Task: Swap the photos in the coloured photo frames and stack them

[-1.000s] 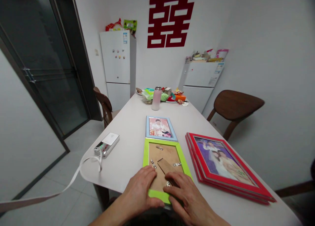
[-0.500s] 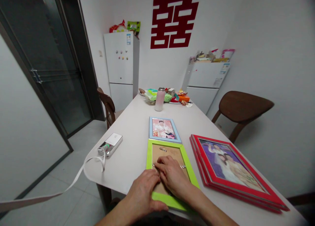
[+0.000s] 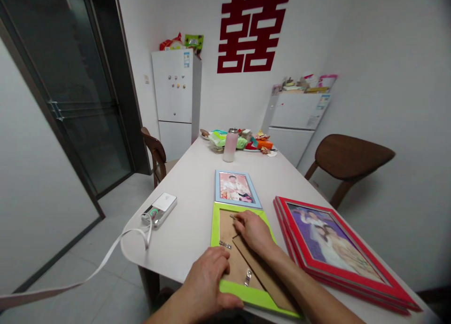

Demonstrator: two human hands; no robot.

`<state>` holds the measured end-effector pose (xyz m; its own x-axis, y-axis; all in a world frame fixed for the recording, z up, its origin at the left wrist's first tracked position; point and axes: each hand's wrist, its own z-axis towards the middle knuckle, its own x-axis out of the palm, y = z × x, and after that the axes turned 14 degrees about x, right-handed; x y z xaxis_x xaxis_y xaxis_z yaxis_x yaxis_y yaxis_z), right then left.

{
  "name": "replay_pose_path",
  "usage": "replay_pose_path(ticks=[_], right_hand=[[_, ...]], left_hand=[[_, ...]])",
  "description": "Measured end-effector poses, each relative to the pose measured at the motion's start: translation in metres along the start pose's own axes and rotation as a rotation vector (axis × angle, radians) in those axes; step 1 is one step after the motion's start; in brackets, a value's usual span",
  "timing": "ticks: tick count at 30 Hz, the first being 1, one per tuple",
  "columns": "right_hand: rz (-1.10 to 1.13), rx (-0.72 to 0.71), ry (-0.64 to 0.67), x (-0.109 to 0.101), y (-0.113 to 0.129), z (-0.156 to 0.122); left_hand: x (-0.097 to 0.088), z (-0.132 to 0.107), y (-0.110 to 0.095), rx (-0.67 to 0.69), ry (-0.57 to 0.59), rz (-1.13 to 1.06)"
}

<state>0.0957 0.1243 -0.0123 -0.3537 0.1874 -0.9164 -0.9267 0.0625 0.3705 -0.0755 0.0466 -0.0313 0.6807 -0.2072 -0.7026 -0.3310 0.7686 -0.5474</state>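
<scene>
A green picture frame [image 3: 215, 224] lies face down on the table, its brown backing board [image 3: 226, 227] showing. My left hand [image 3: 207, 277] grips the frame's near left part, its fingers curled over the left side and the thumb along the bottom edge. With bent fingers, my right hand [image 3: 254, 230] pinches a small metal clip [image 3: 232, 217] near the far edge of the board. Two more metal clips show, a left clip [image 3: 225, 244] and a near clip [image 3: 248, 278]. A brown stand flap [image 3: 262, 267] runs slantwise under my right forearm, partly hidden.
A blue picture frame [image 3: 217, 187] with a photo lies beyond the green one. Red picture frames [image 3: 303, 258] are stacked at right. A power bank [image 3: 160, 210] with a white strap is at left. Farther back stand a pink bottle [image 3: 230, 145] and assorted packages [image 3: 218, 138].
My right hand has moved from the left clip to the far clip, uncovering the left clip, near clip and stand flap. My left hand stays at the frame's near left part.
</scene>
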Motion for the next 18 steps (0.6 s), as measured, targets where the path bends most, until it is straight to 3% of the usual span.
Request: replay_pose_path(ticks=[9, 14, 18], right_hand=[[-0.007, 0.261, -0.012, 0.016, -0.002, 0.037], [0.1, 0.278, -0.014, 0.013, -0.004, 0.042], [0.282, 0.203, -0.001, 0.001, -0.006, 0.03]], left_hand=[[-0.003, 0.0, -0.004, -0.049, 0.045, 0.019], [-0.009, 0.003, -0.012, -0.079, 0.103, 0.088], [-0.001, 0.01, -0.021, -0.058, 0.156, 0.179]])
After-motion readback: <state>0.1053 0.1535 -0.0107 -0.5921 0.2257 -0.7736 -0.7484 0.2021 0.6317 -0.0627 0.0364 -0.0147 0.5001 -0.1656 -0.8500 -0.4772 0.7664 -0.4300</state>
